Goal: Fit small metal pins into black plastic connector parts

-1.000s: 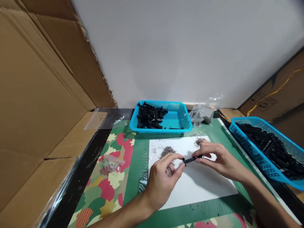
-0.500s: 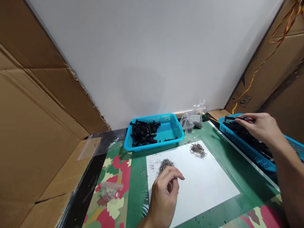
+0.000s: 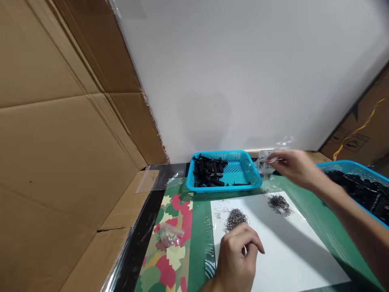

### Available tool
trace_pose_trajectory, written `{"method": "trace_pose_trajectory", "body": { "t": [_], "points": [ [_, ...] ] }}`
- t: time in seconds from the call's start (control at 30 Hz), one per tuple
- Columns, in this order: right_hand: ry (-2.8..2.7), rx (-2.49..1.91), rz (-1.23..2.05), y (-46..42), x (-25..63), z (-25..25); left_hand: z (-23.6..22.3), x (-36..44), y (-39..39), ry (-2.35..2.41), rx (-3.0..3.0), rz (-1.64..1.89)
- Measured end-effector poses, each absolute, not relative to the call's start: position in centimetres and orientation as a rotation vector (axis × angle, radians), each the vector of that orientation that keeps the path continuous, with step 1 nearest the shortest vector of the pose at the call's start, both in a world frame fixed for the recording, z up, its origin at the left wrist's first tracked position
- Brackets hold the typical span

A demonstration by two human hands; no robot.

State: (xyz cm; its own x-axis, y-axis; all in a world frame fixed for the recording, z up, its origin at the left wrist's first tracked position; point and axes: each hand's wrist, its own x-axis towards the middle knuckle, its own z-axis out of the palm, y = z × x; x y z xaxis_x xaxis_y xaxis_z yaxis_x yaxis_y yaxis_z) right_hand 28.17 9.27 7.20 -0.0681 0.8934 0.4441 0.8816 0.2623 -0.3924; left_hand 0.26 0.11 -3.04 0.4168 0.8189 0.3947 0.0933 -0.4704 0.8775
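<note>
Left hand [image 3: 238, 259]: fingers curled, contents indeterminable, just nearside of left metal pile [image 3: 236, 218]. Right hand [image 3: 291, 165]: fingers narrowed, contents indeterminable, beyond right metal pile [image 3: 278, 205], right of black parts [image 3: 209, 171].

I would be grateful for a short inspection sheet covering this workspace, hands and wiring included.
Surface: white sheet on a green mat, with a patterned strip at left.
Job's things: left pile and right pile of small metal pieces on the sheet; black parts in the middle basket and the right basket.
Clutter: clear bag on the strip; another bag behind the right hand.
Hands: left hand over the sheet, loosely curled, nothing visible in it; right raised, blurred, contents unclear.
Cables: yellow wire before the right-hand cardboard.
Surroundings: white wall behind, cardboard both sides.
</note>
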Motion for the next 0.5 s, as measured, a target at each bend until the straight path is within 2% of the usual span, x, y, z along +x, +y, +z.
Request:
{"method": "trace_pose_trajectory", "body": {
  "t": [0.07, 0.2, 0.33, 0.5],
  "points": [
    [-2.183, -1.662, 0.152, 12.0, 23.3, 6.8, -3.0, 0.3, 0.0, 0.77, 1.842, 1.115],
    [-2.309, -1.711, 0.229, 16.8, 17.5, 4.4, -2.9, 0.4, -0.2, 0.741, 1.821, 1.159],
    [-2.318, -1.83, 0.275, 19.4, 15.5, 2.7, -3.0, 0.3, -0.4, 0.636, 1.799, 1.299],
    [-2.237, -1.925, 0.227, 18.8, 16.3, 3.0, -2.7, 0.0, -0.7, 0.587, 1.77, 1.334]
  ]
}}
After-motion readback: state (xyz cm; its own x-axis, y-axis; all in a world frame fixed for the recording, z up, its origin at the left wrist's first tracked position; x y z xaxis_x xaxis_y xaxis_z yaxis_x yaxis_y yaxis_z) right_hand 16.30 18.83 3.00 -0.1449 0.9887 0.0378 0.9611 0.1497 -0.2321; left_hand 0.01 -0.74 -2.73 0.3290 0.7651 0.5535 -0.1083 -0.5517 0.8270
